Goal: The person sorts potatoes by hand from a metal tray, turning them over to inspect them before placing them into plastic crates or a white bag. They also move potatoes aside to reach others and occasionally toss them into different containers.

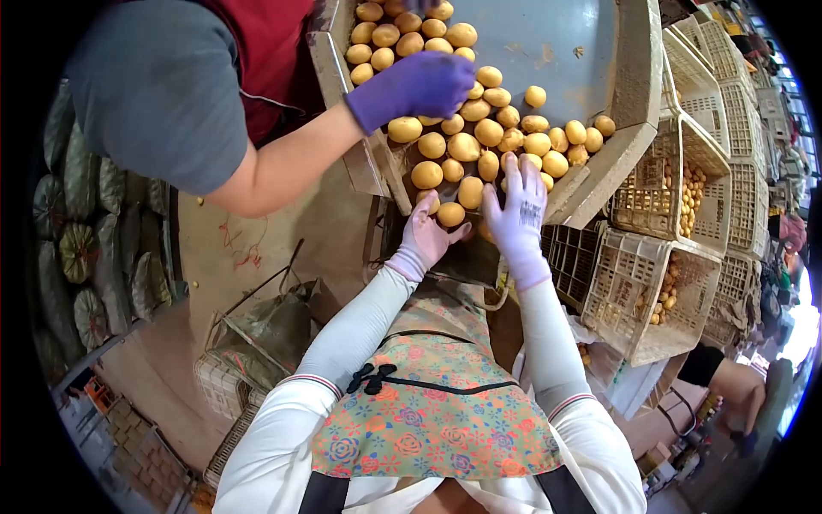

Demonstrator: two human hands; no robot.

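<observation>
Yellow potatoes (464, 147) cover the near end of a sorting table (548, 38) with raised side boards. My left hand (425, 236), gloved, is cupped at the table's narrow mouth. Its fingers and thumb are apart, right beside a potato (449, 214) at the lip. To the right, my right hand (521, 214) wears a pale glove with dark print. Its fingers stretch forward over the lower edge of the pile, with fingertips at the potatoes there. What lies directly under the mouth is largely hidden by my hands and apron (428, 411).
A co-worker's purple-gloved hand (415, 90) reaches over the potatoes from the left. Stacked plastic crates (646, 291), some with potatoes inside, stand at the right. Full sacks (107, 257) are piled at the far left. A wooden side board (599, 184) slants along the table's right side.
</observation>
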